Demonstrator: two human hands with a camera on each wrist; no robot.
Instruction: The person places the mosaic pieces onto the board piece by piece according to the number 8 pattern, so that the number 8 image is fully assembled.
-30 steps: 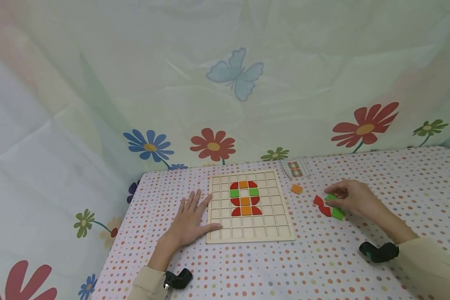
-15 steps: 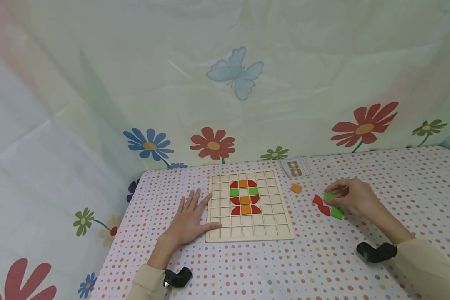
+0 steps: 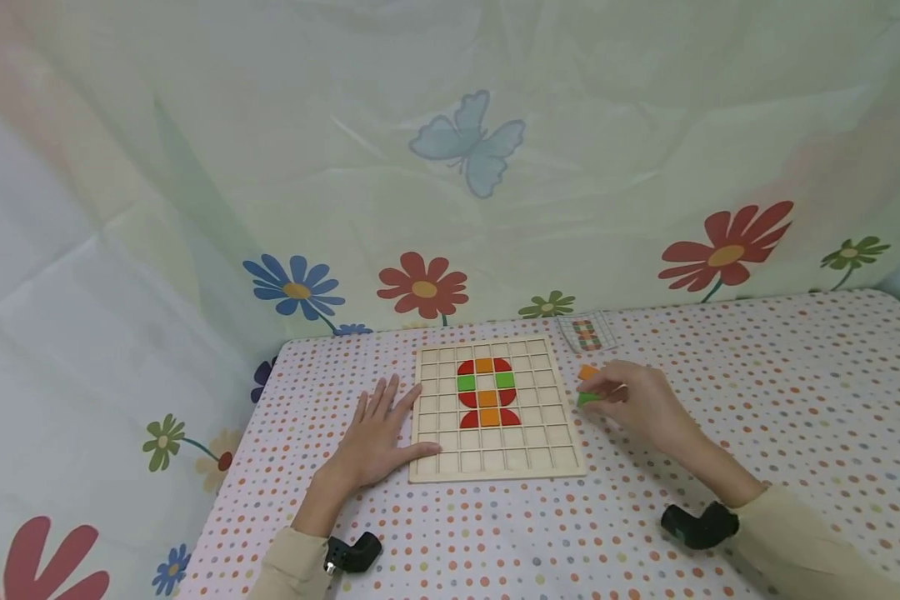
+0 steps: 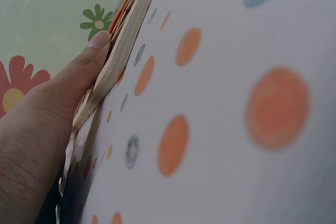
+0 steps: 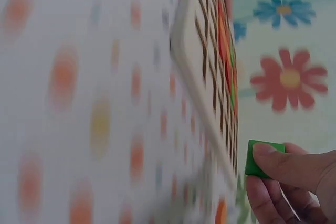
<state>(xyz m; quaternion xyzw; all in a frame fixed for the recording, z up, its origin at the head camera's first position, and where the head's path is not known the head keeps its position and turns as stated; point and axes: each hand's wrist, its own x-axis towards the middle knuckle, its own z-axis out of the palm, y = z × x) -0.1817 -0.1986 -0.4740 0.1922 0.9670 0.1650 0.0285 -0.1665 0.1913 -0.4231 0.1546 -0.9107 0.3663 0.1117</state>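
Observation:
Between thumb and fingers of my right hand (image 3: 641, 408) is a green square tile (image 5: 264, 157), held just off the right edge of the wooden grid board (image 3: 547, 462). My left hand (image 3: 375, 442) lies with straight fingers along the board's left edge, its thumb (image 4: 86, 66) over the rim. Set in the grid are rounded red tiles (image 3: 510, 417), orange squares (image 3: 488, 416) and green squares (image 3: 505, 380), with a bare cell enclosed among them. Beside my right fingertips, an orange tile (image 3: 588, 372) on the table is partly covered in the head view.
A small printed pattern card (image 3: 587, 333) lies behind the board at its right. The dotted tablecloth (image 3: 495, 533) runs back to a flowered backdrop (image 3: 307, 167). Loose red and green tiles on the right are hidden behind my right hand and forearm.
My right hand has picked a green tile from the loose pieces and carried it left toward the board. The left hand stays at the board's edge.

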